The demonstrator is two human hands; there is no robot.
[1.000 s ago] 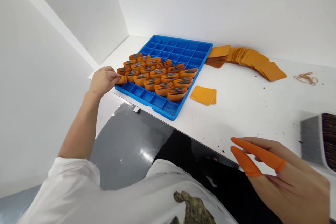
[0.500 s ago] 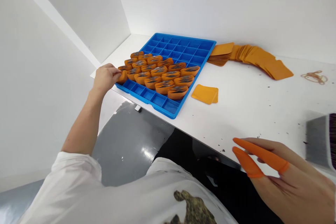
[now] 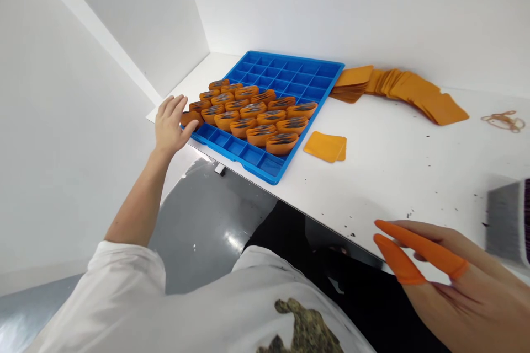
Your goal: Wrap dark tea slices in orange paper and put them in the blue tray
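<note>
My left hand (image 3: 171,128) is open, fingers spread, at the near left corner of a blue compartment tray (image 3: 269,179). Just beside its thumb an orange packet (image 3: 191,118) sits in the corner compartment of the front row. Rows of orange packet bundles (image 3: 260,133) with dark contents showing at the top fill the middle of the tray. Over the table's front edge at lower right hovers my right hand (image 3: 451,270), empty, thumb and forefinger in orange finger cots and held apart.
Two flat orange packets (image 3: 325,146) lie right of the tray. Behind them a fanned row of orange packets (image 3: 408,92) runs along the wall. Loose rubber bands (image 3: 503,120) lie at far right. A grey bin (image 3: 505,220) stands at the right edge, and dark specks dot the table.
My left hand has let go of the orange packet at the tray's corner, and its fingers have spread. The right hand keeps its pose; the whole view has shifted slightly.
</note>
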